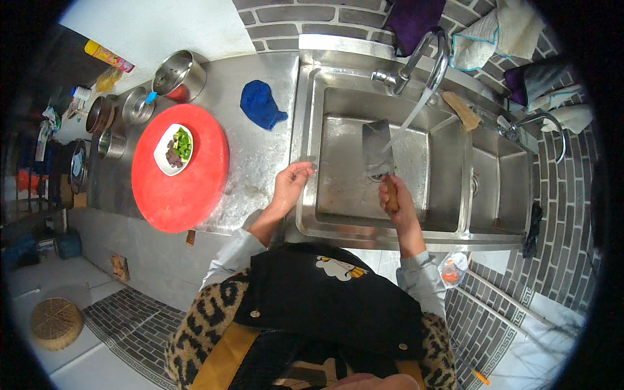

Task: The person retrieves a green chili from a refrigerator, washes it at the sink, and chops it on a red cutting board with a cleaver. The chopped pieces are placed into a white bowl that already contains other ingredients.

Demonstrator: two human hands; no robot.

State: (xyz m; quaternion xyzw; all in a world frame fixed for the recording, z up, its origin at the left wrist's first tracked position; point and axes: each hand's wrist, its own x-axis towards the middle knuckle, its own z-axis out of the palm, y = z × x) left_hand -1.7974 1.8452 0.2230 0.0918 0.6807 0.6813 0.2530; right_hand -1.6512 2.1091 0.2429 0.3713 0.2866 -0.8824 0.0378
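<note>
My right hand [400,200] grips the wooden handle of a cleaver [377,146] over the large stainless steel sink basin [341,195]. The cleaver's broad blade points away from me and partly covers the drain. Water [412,114] runs from a chrome faucet [441,58] onto the blade's right side. My left hand [292,183] is at the basin's left rim, fingers curled together, with nothing visible in it. Left of it, a round red cutting board [175,204] bears a white dish [167,165] of chopped green vegetable and dark pieces.
A blue cloth [261,105] lies on the steel counter [253,161]. Metal pots [195,78] stand behind the board. A smaller basin [497,170] with a second faucet [558,126] is at right. A loofah-like scrubber [460,111] rests on the divider. Towels [480,39] hang on the wall.
</note>
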